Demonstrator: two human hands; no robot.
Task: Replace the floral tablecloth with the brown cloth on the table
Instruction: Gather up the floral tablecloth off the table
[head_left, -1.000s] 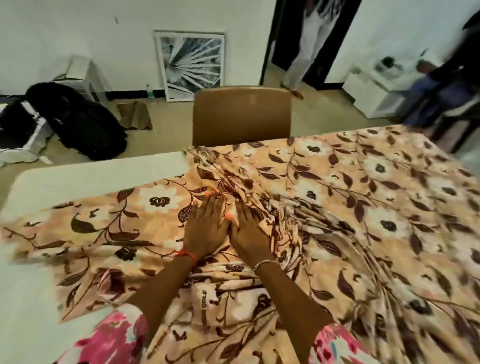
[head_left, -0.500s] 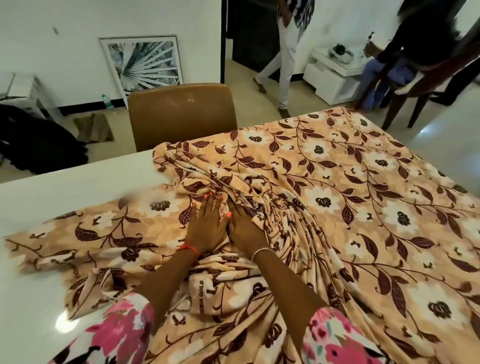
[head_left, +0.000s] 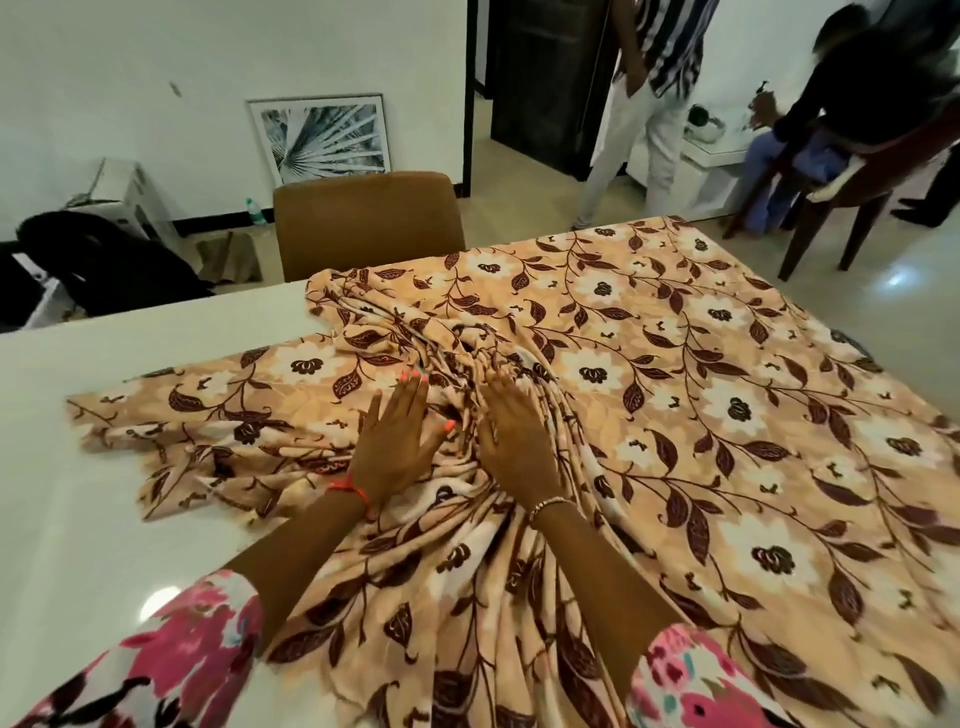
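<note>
The peach floral tablecloth (head_left: 701, 415), printed with brown leaves, covers the right part of the white table (head_left: 130, 467) and is bunched into folds at the middle. My left hand (head_left: 397, 441) lies flat on the bunched folds with its fingers stretched out. My right hand (head_left: 511, 441) rests beside it, a small gap apart, palm down, with its fingertips at the ridge of gathered folds. Neither hand is closed around cloth. A brownish cloth (head_left: 228, 257) lies on the floor past the table's far edge.
A brown chair (head_left: 369, 223) stands at the table's far side. Black bags (head_left: 104, 260) and a framed picture (head_left: 322, 137) sit by the wall. One person (head_left: 649, 104) stands in the doorway; another (head_left: 857, 130) leans over a wooden chair at the right.
My hands, pressed together before, now lie slightly apart and further up the folds. The cloth's left part has gathered toward the middle, so more bare table shows on the left.
</note>
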